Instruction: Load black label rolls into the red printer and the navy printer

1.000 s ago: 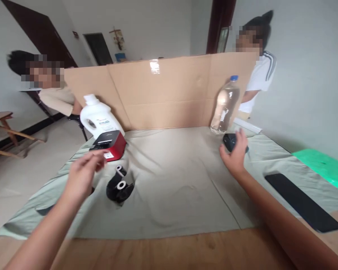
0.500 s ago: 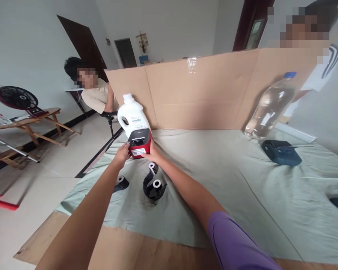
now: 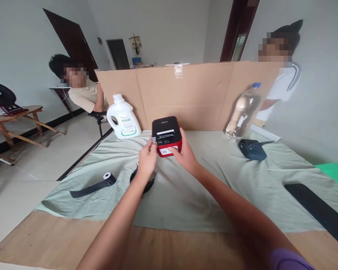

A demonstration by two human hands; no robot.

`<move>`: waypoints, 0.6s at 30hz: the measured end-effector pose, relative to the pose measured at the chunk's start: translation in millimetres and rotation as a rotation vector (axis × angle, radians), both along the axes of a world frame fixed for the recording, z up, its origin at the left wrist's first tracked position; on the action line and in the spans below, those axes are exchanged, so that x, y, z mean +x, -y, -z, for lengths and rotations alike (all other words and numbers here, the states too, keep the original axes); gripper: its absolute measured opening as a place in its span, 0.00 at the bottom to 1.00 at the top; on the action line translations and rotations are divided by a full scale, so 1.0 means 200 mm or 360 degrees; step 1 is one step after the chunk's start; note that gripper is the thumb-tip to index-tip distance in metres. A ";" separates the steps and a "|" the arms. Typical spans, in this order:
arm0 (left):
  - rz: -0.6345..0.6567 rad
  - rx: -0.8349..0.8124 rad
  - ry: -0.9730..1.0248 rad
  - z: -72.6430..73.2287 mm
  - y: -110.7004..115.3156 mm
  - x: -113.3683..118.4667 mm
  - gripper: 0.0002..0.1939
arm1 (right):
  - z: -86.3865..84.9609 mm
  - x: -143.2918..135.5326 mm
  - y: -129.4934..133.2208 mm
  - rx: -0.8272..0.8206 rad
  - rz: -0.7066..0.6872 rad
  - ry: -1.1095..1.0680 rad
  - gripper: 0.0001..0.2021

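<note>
Both of my hands hold a small red and black receipt printer [image 3: 166, 125] in front of the cardboard panel. My left hand [image 3: 148, 158] is closed on its left side, with a small grey piece by the fingertips. Gripping the right side and front edge is my right hand [image 3: 186, 154], its thumb beside a white label. A black paper roll [image 3: 109, 179] with a white core lies partly unrolled on the cloth at left. More black roll material [image 3: 150, 184] sits behind my left forearm, which hides part of it.
A white detergent jug [image 3: 126, 120] and a clear bottle [image 3: 243, 114] with a blue cap stand before the cardboard panel [image 3: 199, 93]. Right of them are a dark device [image 3: 252, 150] and a long black slab [image 3: 317, 210]. Two people sit beyond the panel, one at each side.
The printer has moved right, away from the jug, with both hands still on it. My view has turned rightward, bringing the black slab and a green item into sight.
</note>
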State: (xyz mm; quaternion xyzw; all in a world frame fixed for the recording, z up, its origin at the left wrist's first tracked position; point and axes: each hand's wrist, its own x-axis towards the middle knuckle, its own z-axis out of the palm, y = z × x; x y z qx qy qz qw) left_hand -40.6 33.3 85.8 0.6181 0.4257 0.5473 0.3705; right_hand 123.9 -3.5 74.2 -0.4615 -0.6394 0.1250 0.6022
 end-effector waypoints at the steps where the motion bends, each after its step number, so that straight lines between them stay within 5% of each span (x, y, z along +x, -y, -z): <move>1: 0.0046 0.0063 -0.0010 0.01 0.09 0.08 0.23 | 0.01 0.05 0.11 -0.0023 0.0084 -0.0018 0.42; 6: 0.0351 0.0005 0.0249 0.15 0.37 0.32 0.32 | 0.13 0.17 0.47 -0.0208 0.0331 -0.0151 0.40; 12: 0.0361 -0.0077 0.0254 0.31 0.37 0.30 0.33 | 0.27 0.17 0.48 -0.0330 0.0344 -0.0104 0.40; 18: 0.0372 -0.0098 0.0232 0.36 0.37 0.29 0.32 | 0.35 0.17 0.48 -0.0348 0.0364 -0.0088 0.41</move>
